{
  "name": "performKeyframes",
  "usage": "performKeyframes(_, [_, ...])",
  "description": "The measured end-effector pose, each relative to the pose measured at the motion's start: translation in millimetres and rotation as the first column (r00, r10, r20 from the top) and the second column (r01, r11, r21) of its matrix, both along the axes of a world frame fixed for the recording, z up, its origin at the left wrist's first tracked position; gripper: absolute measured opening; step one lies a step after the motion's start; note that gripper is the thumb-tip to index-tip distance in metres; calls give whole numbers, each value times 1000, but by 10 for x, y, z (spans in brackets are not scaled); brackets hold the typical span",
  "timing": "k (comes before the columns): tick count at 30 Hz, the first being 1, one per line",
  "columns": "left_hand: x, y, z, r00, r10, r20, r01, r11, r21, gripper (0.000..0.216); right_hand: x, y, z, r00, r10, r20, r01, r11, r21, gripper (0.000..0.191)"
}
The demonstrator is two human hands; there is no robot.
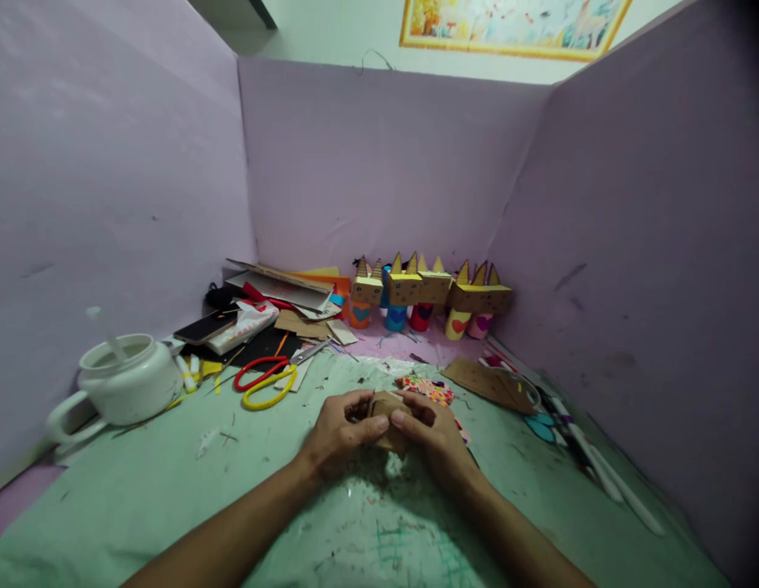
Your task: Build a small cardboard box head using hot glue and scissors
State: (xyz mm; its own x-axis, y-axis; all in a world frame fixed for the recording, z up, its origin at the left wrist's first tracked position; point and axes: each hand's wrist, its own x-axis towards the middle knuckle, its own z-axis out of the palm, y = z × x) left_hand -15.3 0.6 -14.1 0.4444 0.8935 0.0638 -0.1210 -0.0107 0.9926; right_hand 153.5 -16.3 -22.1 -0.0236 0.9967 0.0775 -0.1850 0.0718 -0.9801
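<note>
Between my two hands, just above the green tabletop, is a small piece of brown cardboard (390, 406) that looks folded. My left hand (342, 426) grips its left side, thumb on the near face and fingers curled behind. From the right, my right hand (437, 433) pinches it the same way, the two thumbs nearly meeting. The far side of the cardboard is hidden by my fingers. Just beyond my right hand lies a patterned red and yellow piece (426, 389), partly covered.
Red-and-yellow scissors (272, 380) lie left of my hands, near a white teapot-like pot (131, 388). Cardboard scraps (302, 322) pile up behind. Several cardboard animal figures (407, 290) stand at the back. Right are a brown cardboard sheet (486, 384) and pens (584, 449). Purple panels (379, 163) enclose three sides.
</note>
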Motion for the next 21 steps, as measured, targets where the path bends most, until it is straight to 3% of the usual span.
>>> performKeyframes(4, [19,-5,-22,998,54,42,-54,998,8,91,-34,-8,3,968,-30,-250,10,997,-81,50])
performKeyframes(6, [26,-4,-15,997,61,39,-63,997,49,83,-48,-12,-21,957,-15,-289,-13,996,-93,52])
performKeyframes(12, [-9,22,52,991,106,86,-105,994,-24,50,21,29,-159,992,31,-119,-26,999,44,54])
performKeyframes(17, [-29,34,17,997,62,56,-58,996,-65,48,62,50,-199,996,29,-85,-24,998,57,64])
performKeyframes(21, [-9,30,9,993,50,108,-36,991,-131,60,19,31,-158,994,32,-106,-27,999,42,66])
